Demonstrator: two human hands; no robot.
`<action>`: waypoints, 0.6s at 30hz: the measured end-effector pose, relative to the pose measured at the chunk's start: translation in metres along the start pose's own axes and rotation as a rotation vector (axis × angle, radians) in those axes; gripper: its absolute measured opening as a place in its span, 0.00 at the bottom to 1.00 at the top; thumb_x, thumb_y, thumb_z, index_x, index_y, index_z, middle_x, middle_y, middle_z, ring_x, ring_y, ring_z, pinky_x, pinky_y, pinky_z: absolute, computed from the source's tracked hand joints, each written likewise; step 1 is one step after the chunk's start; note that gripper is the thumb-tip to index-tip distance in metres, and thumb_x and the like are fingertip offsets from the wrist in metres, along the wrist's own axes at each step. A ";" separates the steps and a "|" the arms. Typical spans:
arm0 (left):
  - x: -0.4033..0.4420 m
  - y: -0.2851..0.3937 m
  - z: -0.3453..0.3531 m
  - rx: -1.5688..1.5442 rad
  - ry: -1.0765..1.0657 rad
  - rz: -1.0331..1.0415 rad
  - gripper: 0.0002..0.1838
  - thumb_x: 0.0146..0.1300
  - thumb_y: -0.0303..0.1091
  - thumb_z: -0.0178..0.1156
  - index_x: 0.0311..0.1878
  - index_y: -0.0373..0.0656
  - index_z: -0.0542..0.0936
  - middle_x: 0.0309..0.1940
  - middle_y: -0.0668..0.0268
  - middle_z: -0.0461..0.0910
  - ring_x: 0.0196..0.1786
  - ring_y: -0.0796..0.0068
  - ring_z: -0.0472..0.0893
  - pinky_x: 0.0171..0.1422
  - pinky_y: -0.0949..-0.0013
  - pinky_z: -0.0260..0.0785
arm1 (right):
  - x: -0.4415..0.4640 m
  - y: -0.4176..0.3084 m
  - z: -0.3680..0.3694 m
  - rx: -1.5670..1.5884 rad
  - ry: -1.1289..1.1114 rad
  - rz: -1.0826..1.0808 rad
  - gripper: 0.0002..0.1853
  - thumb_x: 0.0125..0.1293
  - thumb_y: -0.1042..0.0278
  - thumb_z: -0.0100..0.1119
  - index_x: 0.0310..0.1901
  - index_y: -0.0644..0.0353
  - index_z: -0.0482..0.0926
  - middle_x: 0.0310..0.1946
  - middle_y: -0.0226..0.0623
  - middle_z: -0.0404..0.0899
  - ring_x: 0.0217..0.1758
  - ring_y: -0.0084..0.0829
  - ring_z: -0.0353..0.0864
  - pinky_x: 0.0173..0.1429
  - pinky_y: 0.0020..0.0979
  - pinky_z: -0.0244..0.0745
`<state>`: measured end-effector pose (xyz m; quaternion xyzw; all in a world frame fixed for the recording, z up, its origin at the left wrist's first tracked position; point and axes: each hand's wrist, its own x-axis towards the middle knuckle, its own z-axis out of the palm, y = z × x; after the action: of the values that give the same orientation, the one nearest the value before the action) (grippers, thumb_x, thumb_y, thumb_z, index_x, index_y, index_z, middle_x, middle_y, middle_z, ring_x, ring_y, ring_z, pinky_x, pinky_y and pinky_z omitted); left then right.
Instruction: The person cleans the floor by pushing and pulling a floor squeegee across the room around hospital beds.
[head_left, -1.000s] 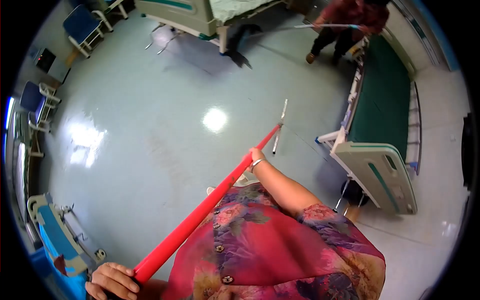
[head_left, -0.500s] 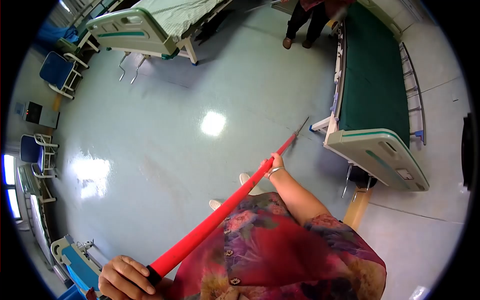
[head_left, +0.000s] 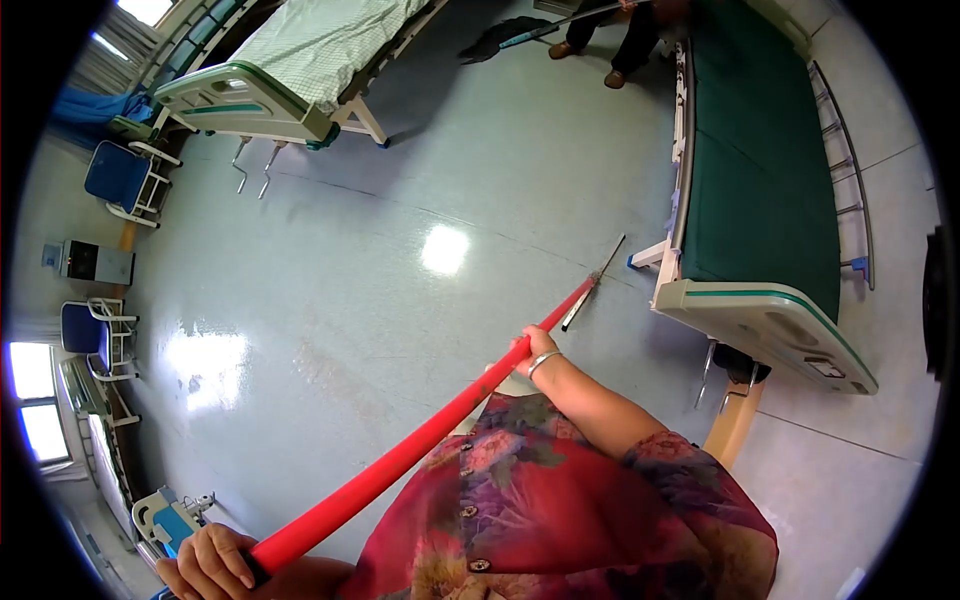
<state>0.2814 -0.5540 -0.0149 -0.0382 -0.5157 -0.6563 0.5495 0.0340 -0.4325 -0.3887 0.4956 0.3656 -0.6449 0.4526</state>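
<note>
A long red pole [head_left: 400, 458] runs diagonally across my body, ending in a thin straight bar that looks like a floor squeegee head [head_left: 602, 272]. The bar lies on the floor near the leg of the green bed. My left hand [head_left: 212, 562] is wrapped round the black end of the pole at the lower left. Further down the shaft, my right hand [head_left: 537, 347], with a silver bangle at the wrist, grips the pole in front of my body.
The green bed [head_left: 757, 160] stands at right, its cranks sticking out. Another bed [head_left: 260, 95] is at upper left. Chairs [head_left: 118, 178] line the left wall. At the top, a person [head_left: 625, 45] holds a pole with a dark mop head [head_left: 505, 38]. The floor [head_left: 390, 320] shines, with wet-looking patches.
My left hand and the pole's upper end have shifted left and down. The squeegee bar now shows more of its length. The other person's mop has come into view at the top.
</note>
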 end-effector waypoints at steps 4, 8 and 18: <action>0.007 -0.007 0.012 -0.005 0.002 0.042 0.12 0.40 0.30 0.59 0.21 0.46 0.63 0.08 0.71 0.67 0.11 0.86 0.68 0.22 0.84 0.63 | 0.002 -0.007 -0.003 0.000 -0.029 0.031 0.07 0.46 0.71 0.44 0.28 0.57 0.58 0.18 0.37 0.61 0.19 0.30 0.63 0.22 0.29 0.64; 0.010 -0.013 0.017 -0.045 0.005 0.071 0.12 0.38 0.27 0.59 0.21 0.44 0.64 0.09 0.71 0.68 0.10 0.85 0.69 0.20 0.86 0.64 | 0.010 -0.008 -0.005 0.059 -0.042 0.045 0.06 0.47 0.71 0.43 0.27 0.58 0.58 0.16 0.36 0.60 0.17 0.29 0.62 0.21 0.29 0.64; 0.028 -0.042 0.013 -0.455 -0.402 -0.141 0.10 0.39 0.22 0.58 0.18 0.39 0.65 0.07 0.62 0.69 0.10 0.75 0.70 0.16 0.79 0.64 | -0.002 -0.013 0.002 -0.146 0.050 -0.089 0.08 0.48 0.64 0.44 0.26 0.56 0.58 0.16 0.33 0.62 0.16 0.28 0.62 0.23 0.27 0.62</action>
<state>0.2317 -0.5697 -0.0189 -0.2534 -0.4554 -0.7707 0.3667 0.0212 -0.4299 -0.3857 0.4606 0.4445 -0.6235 0.4490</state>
